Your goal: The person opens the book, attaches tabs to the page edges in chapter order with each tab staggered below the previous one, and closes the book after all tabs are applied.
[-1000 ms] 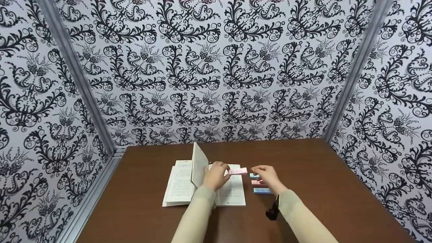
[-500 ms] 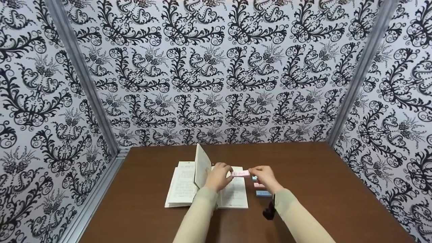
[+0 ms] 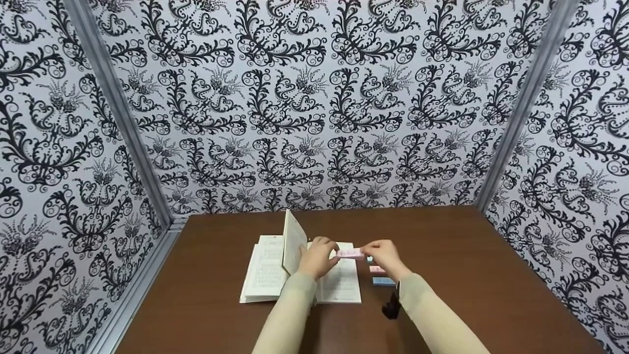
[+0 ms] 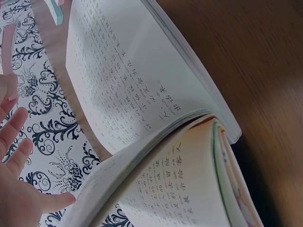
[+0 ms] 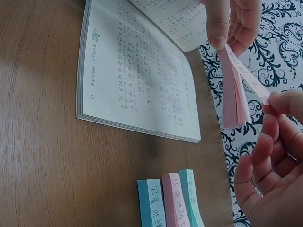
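One slim, pink paper pad (image 5: 229, 99) is pinched in our left hand (image 3: 317, 258) beside the open book (image 5: 137, 78), while our right hand (image 3: 386, 256) pinches its narrow strip (image 5: 250, 79). Our right wrist view shows it slanting away, unclear from the head.

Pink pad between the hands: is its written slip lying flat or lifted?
Lifted: the right hand pinches the slip away from the pad at one end; the left hand grips the other. A gap shows between.
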A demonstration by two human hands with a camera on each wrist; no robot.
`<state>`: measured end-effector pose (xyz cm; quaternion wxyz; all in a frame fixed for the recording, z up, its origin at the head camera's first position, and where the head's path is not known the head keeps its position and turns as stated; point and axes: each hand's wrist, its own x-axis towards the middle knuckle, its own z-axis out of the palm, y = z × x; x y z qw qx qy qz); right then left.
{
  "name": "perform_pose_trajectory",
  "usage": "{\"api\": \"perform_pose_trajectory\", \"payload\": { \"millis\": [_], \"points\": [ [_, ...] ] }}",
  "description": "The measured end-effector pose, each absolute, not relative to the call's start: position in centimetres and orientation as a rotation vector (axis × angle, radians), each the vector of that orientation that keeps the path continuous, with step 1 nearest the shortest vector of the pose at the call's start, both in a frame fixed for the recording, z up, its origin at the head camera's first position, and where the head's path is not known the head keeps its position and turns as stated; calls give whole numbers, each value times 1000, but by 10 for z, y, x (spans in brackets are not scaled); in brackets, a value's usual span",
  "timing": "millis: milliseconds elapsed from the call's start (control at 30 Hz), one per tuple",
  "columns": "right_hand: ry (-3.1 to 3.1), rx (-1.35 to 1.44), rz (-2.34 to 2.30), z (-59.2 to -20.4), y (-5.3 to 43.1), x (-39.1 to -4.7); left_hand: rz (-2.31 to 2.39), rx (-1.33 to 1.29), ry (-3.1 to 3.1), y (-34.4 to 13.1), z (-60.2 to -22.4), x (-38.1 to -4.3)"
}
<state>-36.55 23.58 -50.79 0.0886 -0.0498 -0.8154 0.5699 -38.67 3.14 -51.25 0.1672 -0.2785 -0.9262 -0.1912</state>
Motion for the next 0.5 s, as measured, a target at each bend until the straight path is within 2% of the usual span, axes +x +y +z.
{"api": "perform_pose_trajectory", "payload": {
  "millis": [500],
  "points": [
    [-2446,-28,1555,-504,233,-363,-509,-788,-2654,35,-514,-389]
  ]
}}
